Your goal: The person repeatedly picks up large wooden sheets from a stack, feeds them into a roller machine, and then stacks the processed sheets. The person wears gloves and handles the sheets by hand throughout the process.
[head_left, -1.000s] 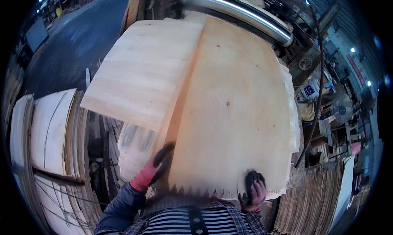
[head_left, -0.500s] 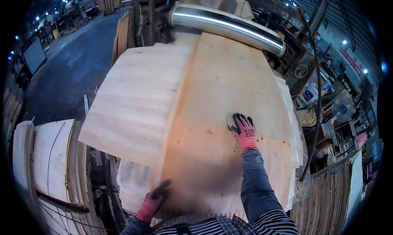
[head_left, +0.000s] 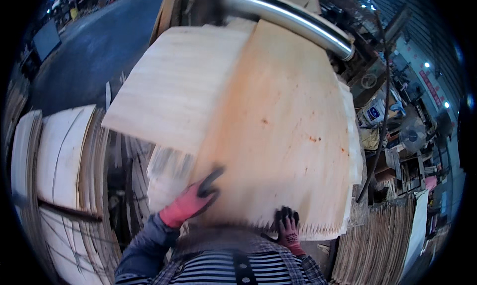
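A large, thin, tan wood veneer sheet (head_left: 283, 106) lies in front of me, with a jagged near edge. Its left side borders a paler veneer sheet (head_left: 174, 81). My right hand (head_left: 287, 228), in a pink and black glove, rests on the near jagged edge, fingers spread and holding nothing. Over the tan sheet's near left part is my left hand (head_left: 194, 199), gloved alike and slightly blurred. Its fingers are apart and grip nothing; whether it touches the veneer I cannot tell. More veneer layers show under the sheets at the right and near left.
A shiny metal roller (head_left: 293, 19) spans the far end of the sheets. Veneer stacks (head_left: 64, 156) stand at the left, and another stack (head_left: 375, 240) at the near right. A white bucket (head_left: 372, 112), a fan (head_left: 411, 132) and a hanging dark cable (head_left: 385, 101) are at the right.
My right hand has drawn back from the sheet's middle to its near edge. My left hand has moved forward over the veneer. The jagged line across the middle no longer shows; the view has tilted.
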`<action>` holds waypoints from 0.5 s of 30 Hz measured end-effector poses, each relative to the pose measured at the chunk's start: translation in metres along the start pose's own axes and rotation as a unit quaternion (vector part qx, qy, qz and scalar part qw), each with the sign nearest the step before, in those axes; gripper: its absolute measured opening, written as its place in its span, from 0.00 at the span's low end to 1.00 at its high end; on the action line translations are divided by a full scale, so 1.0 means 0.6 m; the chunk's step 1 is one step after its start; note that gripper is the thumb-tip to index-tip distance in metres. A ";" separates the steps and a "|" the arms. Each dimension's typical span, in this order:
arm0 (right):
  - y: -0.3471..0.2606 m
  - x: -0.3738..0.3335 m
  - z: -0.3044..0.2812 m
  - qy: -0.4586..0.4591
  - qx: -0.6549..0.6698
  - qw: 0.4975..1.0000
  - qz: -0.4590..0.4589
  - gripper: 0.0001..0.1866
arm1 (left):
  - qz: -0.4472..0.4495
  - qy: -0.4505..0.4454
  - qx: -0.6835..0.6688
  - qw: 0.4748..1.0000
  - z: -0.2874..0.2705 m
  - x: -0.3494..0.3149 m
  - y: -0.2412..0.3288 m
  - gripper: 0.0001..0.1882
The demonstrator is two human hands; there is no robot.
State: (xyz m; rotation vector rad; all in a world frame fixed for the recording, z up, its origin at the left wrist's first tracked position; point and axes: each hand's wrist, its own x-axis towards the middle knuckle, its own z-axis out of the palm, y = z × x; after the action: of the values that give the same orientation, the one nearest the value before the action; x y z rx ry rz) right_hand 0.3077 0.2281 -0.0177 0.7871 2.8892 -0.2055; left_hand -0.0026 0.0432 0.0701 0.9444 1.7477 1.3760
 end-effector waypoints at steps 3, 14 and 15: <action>-0.051 0.001 -0.065 0.162 0.078 0.982 -0.063 0.43 | 0.170 0.048 -0.029 0.984 0.036 -0.003 0.086 0.25; -0.021 -0.110 -0.137 0.349 -0.002 0.933 -0.087 0.25 | 0.105 0.017 -0.396 0.912 -0.005 -0.101 0.101 0.32; -0.036 -0.092 -0.167 0.317 0.011 0.941 -0.120 0.24 | 0.106 0.063 -0.377 0.918 -0.022 -0.106 0.101 0.31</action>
State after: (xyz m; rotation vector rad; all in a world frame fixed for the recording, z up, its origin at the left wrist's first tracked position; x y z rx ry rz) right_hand 0.3337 0.1992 0.0917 0.5765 3.5994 0.0003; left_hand 0.0234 -0.0082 0.1378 0.6177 1.0396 2.0688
